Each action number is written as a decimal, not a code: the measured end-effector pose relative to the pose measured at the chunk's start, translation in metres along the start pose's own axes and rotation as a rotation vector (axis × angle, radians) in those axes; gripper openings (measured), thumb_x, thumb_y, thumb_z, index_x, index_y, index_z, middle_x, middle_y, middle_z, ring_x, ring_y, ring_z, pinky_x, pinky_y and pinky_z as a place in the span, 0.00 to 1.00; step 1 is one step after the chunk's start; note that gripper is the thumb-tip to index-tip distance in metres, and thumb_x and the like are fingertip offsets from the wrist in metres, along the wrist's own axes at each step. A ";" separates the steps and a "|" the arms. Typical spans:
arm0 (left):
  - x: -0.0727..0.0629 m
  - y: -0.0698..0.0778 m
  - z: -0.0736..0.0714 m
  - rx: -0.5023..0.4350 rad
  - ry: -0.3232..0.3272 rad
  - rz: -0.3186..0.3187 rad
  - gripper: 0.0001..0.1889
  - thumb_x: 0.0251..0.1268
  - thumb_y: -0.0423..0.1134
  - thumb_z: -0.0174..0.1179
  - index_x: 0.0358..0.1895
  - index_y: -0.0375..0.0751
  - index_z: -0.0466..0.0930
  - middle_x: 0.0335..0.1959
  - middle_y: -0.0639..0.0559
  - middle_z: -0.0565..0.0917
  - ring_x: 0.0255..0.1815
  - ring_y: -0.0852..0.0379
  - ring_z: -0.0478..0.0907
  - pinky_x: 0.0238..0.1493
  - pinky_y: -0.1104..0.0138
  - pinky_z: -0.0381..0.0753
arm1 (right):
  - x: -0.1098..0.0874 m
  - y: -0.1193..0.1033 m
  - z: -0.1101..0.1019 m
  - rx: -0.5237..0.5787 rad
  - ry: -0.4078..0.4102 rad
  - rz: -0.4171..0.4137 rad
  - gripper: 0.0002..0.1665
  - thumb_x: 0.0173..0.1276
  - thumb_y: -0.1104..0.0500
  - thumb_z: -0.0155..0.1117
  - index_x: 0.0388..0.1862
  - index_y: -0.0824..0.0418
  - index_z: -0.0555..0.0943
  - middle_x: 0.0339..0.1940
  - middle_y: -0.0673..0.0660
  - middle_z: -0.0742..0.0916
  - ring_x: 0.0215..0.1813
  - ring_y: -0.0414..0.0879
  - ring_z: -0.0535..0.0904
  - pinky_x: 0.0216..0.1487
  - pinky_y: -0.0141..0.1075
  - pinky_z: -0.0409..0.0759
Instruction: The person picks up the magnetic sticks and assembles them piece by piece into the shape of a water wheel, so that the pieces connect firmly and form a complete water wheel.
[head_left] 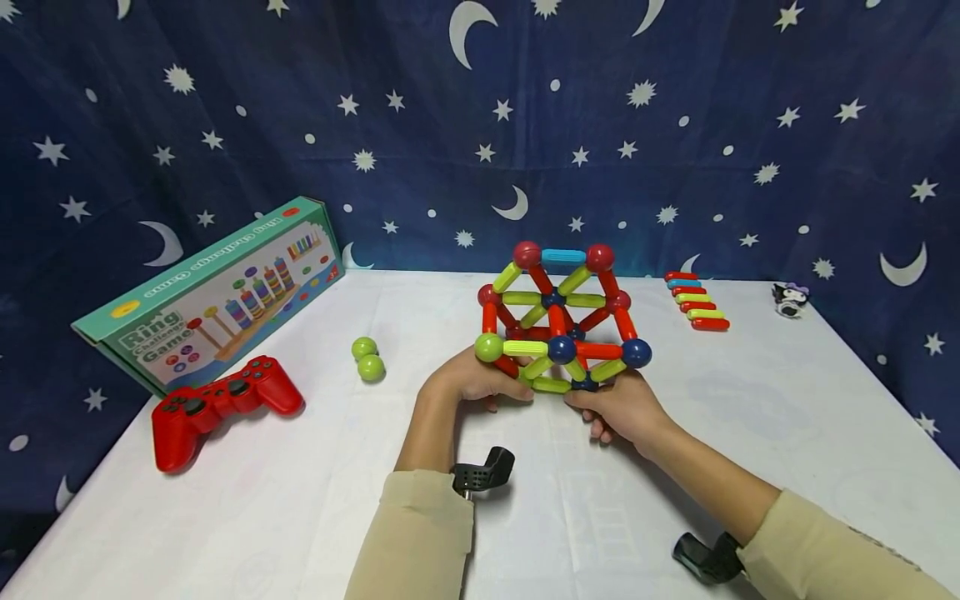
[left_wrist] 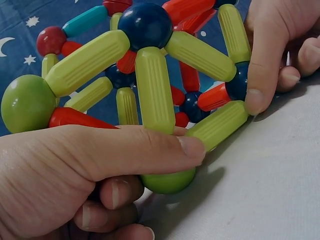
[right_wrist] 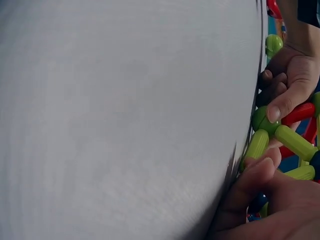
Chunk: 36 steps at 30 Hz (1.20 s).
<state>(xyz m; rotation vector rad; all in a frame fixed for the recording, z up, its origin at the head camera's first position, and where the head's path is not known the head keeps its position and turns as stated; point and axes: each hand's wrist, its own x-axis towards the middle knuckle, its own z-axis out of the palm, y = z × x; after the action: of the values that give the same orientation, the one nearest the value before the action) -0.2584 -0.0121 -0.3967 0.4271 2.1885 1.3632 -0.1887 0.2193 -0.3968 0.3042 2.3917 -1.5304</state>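
A framework of magnetic sticks and balls (head_left: 562, 350), in red, lime green, light blue and dark blue, is held between both hands just in front of the person. My left hand (head_left: 480, 379) grips its lower left corner; in the left wrist view the thumb lies over the sticks beside a green ball (left_wrist: 169, 182). At the lower right corner, my right hand (head_left: 622, 408) pinches the frame by a dark blue ball (left_wrist: 238, 81), thumb toward the person. In the right wrist view the right hand (right_wrist: 270, 200) hides part of the frame's base.
Two loose green balls (head_left: 371, 367) lie left of the hands. Further left are a red game controller (head_left: 225, 404) and a Ring Challenge Game box (head_left: 232, 292). A row of loose sticks (head_left: 697, 304) and a small figurine (head_left: 790, 300) sit at the back right of the white table (head_left: 300, 517).
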 end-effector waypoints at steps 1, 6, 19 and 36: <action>0.000 0.000 0.000 0.001 0.000 -0.001 0.23 0.51 0.38 0.79 0.53 0.46 0.84 0.42 0.48 0.84 0.35 0.52 0.80 0.26 0.63 0.84 | 0.000 0.000 -0.001 0.010 -0.013 0.004 0.19 0.67 0.55 0.74 0.45 0.67 0.78 0.20 0.53 0.82 0.16 0.40 0.78 0.23 0.32 0.82; 0.001 0.000 0.001 0.000 -0.006 0.000 0.24 0.51 0.38 0.79 0.54 0.47 0.84 0.43 0.48 0.83 0.35 0.52 0.80 0.26 0.63 0.84 | -0.005 -0.001 -0.009 0.066 -0.058 0.094 0.19 0.69 0.55 0.72 0.48 0.68 0.78 0.21 0.52 0.84 0.19 0.40 0.82 0.27 0.31 0.83; 0.001 -0.002 -0.004 -0.031 -0.032 0.040 0.25 0.52 0.36 0.78 0.56 0.45 0.83 0.43 0.47 0.84 0.30 0.52 0.79 0.25 0.65 0.83 | -0.033 -0.012 0.016 -1.062 0.244 -0.629 0.14 0.65 0.57 0.76 0.48 0.56 0.88 0.15 0.48 0.81 0.19 0.44 0.76 0.24 0.37 0.79; 0.001 -0.005 -0.006 -0.061 -0.051 0.061 0.24 0.53 0.34 0.77 0.56 0.44 0.84 0.44 0.47 0.84 0.33 0.52 0.79 0.24 0.65 0.84 | -0.017 -0.015 0.030 -1.488 0.295 -0.807 0.21 0.60 0.61 0.79 0.50 0.65 0.82 0.15 0.54 0.80 0.15 0.48 0.76 0.20 0.38 0.81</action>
<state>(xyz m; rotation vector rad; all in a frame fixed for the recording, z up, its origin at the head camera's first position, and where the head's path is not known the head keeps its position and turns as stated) -0.2626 -0.0184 -0.3989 0.5037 2.1026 1.4314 -0.1741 0.1852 -0.3897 -0.8626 3.2539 0.5509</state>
